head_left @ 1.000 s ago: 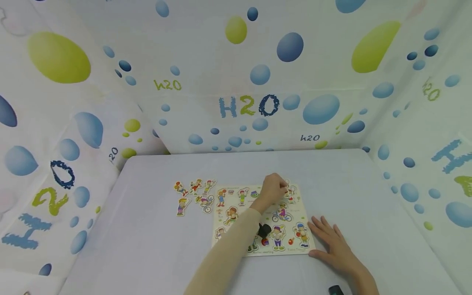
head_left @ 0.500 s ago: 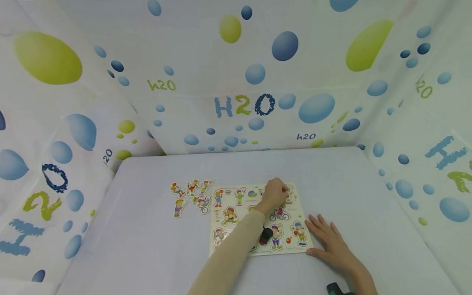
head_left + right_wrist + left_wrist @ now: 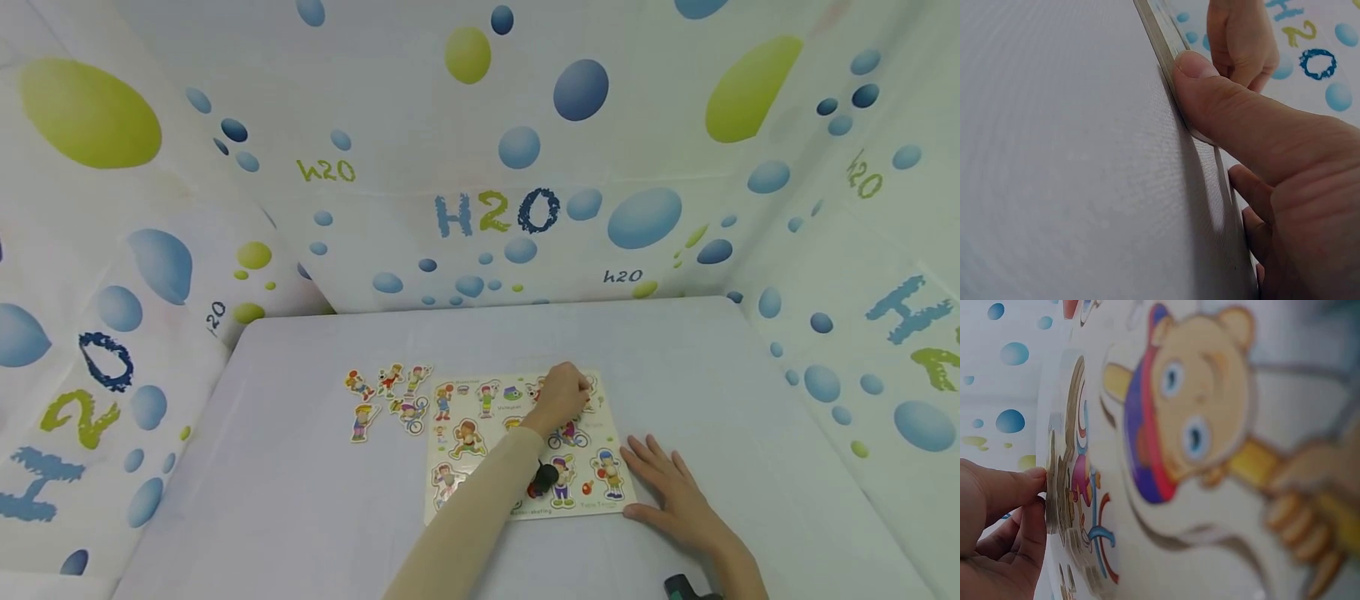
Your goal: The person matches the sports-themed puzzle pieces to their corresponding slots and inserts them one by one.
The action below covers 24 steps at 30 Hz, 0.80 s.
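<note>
A pale wooden puzzle board (image 3: 525, 517) printed with cartoon children playing sports lies on the table. Over its upper right part is my left hand (image 3: 558, 396), reaching across from a beige sleeve. In the left wrist view, thumb and fingers pinch the edge of a thin puzzle piece (image 3: 1052, 515) right at the board's surface; in the head view the hand covers most of it. My right hand (image 3: 675, 500) rests with spread fingers along the board's right edge. Its thumb (image 3: 1229, 103) lies on the near right corner in the right wrist view.
Left of the board lie several loose cartoon puzzle pieces (image 3: 362, 422). Several figures, such as a table tennis player (image 3: 608, 475), sit on the board. A black wrist camera (image 3: 545, 477) overlaps the board. Patterned cloth walls (image 3: 405, 225) surround the white table (image 3: 285, 483).
My left hand has shifted slightly right over the board, and the pinched piece is now more hidden behind its fingers. My right hand stays at the board's edge. The head view has swung slightly.
</note>
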Each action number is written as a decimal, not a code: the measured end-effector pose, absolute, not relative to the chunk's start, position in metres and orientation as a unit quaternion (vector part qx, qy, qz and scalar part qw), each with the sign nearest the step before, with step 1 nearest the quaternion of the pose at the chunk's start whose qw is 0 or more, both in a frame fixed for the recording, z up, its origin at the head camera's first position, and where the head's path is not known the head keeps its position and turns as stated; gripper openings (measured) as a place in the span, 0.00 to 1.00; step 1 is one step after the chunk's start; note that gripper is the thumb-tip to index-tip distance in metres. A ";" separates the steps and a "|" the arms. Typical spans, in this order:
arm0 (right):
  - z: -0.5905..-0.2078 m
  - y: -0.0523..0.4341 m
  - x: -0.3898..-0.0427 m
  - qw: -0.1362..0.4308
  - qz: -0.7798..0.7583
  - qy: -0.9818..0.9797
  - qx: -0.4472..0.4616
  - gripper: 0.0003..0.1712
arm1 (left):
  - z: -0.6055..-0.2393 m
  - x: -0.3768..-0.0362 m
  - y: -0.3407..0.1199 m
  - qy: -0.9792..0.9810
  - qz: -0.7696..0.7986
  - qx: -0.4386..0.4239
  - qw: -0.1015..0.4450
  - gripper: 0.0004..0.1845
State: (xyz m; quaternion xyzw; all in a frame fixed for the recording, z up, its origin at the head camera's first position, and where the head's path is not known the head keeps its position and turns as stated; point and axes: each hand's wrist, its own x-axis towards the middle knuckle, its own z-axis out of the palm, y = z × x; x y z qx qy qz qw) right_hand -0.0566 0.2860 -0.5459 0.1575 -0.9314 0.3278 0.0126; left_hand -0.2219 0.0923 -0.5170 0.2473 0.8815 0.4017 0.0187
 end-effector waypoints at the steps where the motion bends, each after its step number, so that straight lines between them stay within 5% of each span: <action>1: -0.546 0.286 -0.057 0.014 0.327 -0.932 0.159 0.45 | -0.518 -0.222 0.092 0.882 0.403 0.245 0.022 0.29; 19: -0.546 0.287 -0.058 0.027 0.326 -0.928 0.178 0.45 | -0.514 -0.221 0.089 0.883 0.396 0.250 0.025 0.29; 24: -0.545 0.287 -0.057 0.025 0.326 -0.929 0.175 0.45 | -0.505 -0.219 0.088 0.900 0.381 0.211 0.023 0.16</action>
